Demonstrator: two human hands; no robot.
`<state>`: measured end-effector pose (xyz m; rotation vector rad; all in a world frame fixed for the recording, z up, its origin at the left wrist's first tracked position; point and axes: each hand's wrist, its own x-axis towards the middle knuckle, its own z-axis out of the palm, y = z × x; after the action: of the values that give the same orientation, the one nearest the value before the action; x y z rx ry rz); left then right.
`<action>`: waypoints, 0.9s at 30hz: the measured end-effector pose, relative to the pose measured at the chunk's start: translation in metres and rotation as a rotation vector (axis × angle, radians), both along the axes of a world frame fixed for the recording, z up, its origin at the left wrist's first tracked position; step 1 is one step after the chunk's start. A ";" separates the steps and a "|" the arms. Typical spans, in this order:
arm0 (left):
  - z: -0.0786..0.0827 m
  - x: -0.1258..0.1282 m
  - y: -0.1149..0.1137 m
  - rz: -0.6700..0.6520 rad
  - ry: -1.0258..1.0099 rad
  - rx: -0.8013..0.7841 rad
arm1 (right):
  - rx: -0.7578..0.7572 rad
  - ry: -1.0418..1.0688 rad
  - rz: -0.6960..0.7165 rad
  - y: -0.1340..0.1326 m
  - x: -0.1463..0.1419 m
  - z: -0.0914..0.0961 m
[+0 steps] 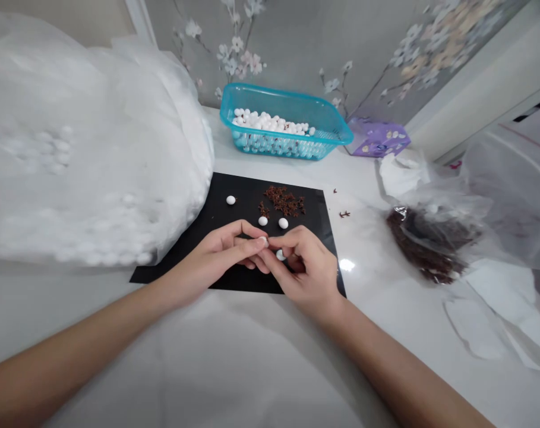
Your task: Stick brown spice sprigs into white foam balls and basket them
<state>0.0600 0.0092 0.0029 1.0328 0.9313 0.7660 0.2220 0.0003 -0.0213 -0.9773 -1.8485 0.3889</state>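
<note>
My left hand point(227, 246) pinches a small white egg-shaped ball point(264, 240) between thumb and fingers, above a black mat point(238, 282). The fingertips of my right hand point(308, 261) are pressed together at the right side of that ball; whatever lies between them is too small to make out. Partly covered by the right hand is another white ball point(280, 255); I cannot tell whether it rests on the mat or in the fingers. Just beyond the hands lie two white balls point(283, 223) and a pile of small brown star-shaped pieces point(286, 201).
A big translucent bag of white balls point(95, 148) fills the left side. Behind the mat stands a blue basket point(291, 145) with many white balls, beside a purple packet point(379, 138). At right lies a plastic bag of brown pieces point(430, 244). One white ball point(230, 200) sits far left.
</note>
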 end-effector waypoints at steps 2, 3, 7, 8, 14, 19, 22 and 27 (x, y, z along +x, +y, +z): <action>-0.001 0.000 0.001 -0.019 -0.003 0.010 | -0.015 0.007 0.034 0.000 0.000 0.000; -0.002 -0.001 0.001 -0.029 -0.003 0.013 | -0.035 0.006 0.047 0.000 0.000 0.000; -0.004 -0.002 0.001 -0.051 -0.017 0.019 | -0.116 -0.017 0.083 -0.001 0.001 0.003; -0.003 -0.002 0.001 -0.054 -0.018 0.021 | -0.131 -0.020 0.096 -0.001 0.003 0.005; 0.000 -0.003 0.000 0.007 0.095 0.088 | -0.267 0.104 0.023 0.012 0.022 0.015; -0.002 -0.007 0.006 0.274 0.283 0.291 | -0.268 0.117 -0.310 0.044 0.044 -0.002; -0.006 -0.009 0.007 0.314 0.437 0.395 | -0.307 -0.122 -0.287 0.053 0.047 -0.009; -0.016 -0.011 0.006 0.270 0.631 0.451 | -0.298 -0.288 -0.267 0.051 0.046 -0.010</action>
<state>0.0488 0.0148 -0.0130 1.6167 1.5004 0.9167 0.2676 0.0511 -0.0311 -1.5316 -1.9122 0.3820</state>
